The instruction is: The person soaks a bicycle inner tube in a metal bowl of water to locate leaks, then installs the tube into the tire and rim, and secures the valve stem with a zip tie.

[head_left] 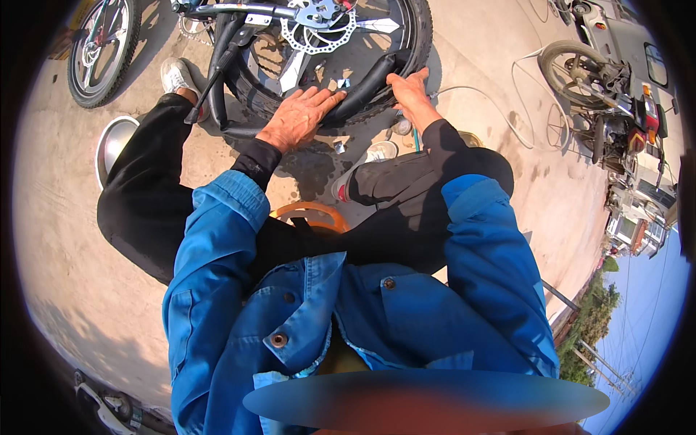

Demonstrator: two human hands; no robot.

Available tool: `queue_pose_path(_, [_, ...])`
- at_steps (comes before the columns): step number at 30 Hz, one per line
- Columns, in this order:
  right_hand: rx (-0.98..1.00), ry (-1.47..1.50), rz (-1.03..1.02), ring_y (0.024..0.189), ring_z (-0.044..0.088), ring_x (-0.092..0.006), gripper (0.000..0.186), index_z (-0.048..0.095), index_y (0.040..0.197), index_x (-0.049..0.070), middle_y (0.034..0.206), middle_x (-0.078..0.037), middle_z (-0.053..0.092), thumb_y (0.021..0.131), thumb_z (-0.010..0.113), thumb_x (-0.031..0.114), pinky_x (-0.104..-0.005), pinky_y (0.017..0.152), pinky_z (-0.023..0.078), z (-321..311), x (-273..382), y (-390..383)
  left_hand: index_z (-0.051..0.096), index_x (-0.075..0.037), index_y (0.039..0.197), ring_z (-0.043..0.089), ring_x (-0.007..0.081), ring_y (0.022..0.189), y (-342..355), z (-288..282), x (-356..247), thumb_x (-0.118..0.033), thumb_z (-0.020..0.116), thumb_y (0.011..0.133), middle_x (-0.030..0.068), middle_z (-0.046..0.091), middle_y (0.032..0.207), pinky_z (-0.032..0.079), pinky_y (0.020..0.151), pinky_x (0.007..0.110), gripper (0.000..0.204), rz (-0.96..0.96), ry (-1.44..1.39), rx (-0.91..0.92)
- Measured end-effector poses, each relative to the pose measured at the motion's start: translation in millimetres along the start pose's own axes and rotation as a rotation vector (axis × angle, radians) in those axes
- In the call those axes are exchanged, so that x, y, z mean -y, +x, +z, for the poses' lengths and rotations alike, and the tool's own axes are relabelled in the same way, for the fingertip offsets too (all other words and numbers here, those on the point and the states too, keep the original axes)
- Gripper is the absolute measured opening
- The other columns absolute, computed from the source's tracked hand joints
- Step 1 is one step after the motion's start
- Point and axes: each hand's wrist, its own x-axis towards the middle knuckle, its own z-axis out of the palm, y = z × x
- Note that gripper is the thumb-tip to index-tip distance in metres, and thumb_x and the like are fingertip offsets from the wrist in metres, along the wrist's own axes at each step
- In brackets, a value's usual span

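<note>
A bicycle wheel with a black tyre, a silver brake disc and pale blade spokes lies on its side before me. A black inner tube hangs partly out along its near rim. My left hand lies on this tube, fingers stretched out and fingertips touching it. At the near right of the wheel, my right hand grips the tyre edge beside the tube, thumb on the inner side. Its fingers' far side is partly hidden. The bike's black frame and kickstand run left of the wheel.
Another bicycle wheel stands at the far left. A metal basin sits beside my left leg, and something orange and curved lies between my legs. A pale hose loops on the ground at right, near a parked motorcycle and van.
</note>
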Motion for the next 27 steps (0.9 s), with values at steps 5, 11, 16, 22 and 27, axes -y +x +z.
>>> queue_pose_path(5, [0.014,0.086,-0.080,0.105,0.065,-0.0358,0.083,0.023,0.146,0.007,0.132,-0.025,0.052,0.082,0.075,0.010,-0.0445,0.066,0.059,-17,-2,-7,0.074,-0.012,0.129,0.062,0.0285,0.107,22,-14,32,0.006,0.055,0.083,0.0045,0.069,0.120,0.052,0.099,0.036,0.053,-0.088,-0.001,-0.157])
queue_pose_path(11, [0.039,0.052,-0.121,0.117,0.061,-0.0351,0.095,0.017,0.155,0.004,0.146,-0.025,0.047,0.083,0.078,0.014,-0.0448,0.068,0.060,-20,-7,-4,0.075,-0.017,0.127,0.058,0.0274,0.125,40,-8,15,0.003,0.060,0.088,0.0034,0.063,0.129,0.049,0.105,0.041,0.046,-0.031,0.099,0.144])
queue_pose_path(16, [0.115,-0.012,-0.108,0.134,0.055,-0.0434,0.128,-0.024,0.162,-0.003,0.163,-0.037,0.026,0.087,0.077,0.018,-0.0543,0.097,0.059,-25,7,-17,0.068,-0.017,0.136,0.057,0.0306,0.127,46,-18,10,0.008,0.058,0.087,0.0061,0.058,0.136,0.049,0.107,0.042,0.056,-0.180,-0.014,0.254])
queue_pose_path(22, [0.052,-0.041,-0.111,0.135,0.055,-0.0419,0.125,-0.017,0.164,-0.005,0.157,-0.037,0.039,0.089,0.079,0.022,-0.0489,0.100,0.057,-21,3,-20,0.075,-0.006,0.119,0.058,0.0365,0.118,61,11,13,0.012,0.055,0.081,0.0130,0.058,0.122,0.048,0.104,0.043,0.046,0.053,-0.298,0.095])
queue_pose_path(27, [-0.057,-0.037,-0.342,0.130,0.060,-0.0381,0.116,0.004,0.167,-0.003,0.153,-0.032,0.048,0.089,0.085,0.024,-0.0412,0.101,0.050,-25,-23,9,0.068,-0.002,0.137,0.055,0.0398,0.132,86,27,14,0.003,0.058,0.084,0.0193,0.056,0.140,0.043,0.114,0.042,0.054,-0.024,-0.320,0.430])
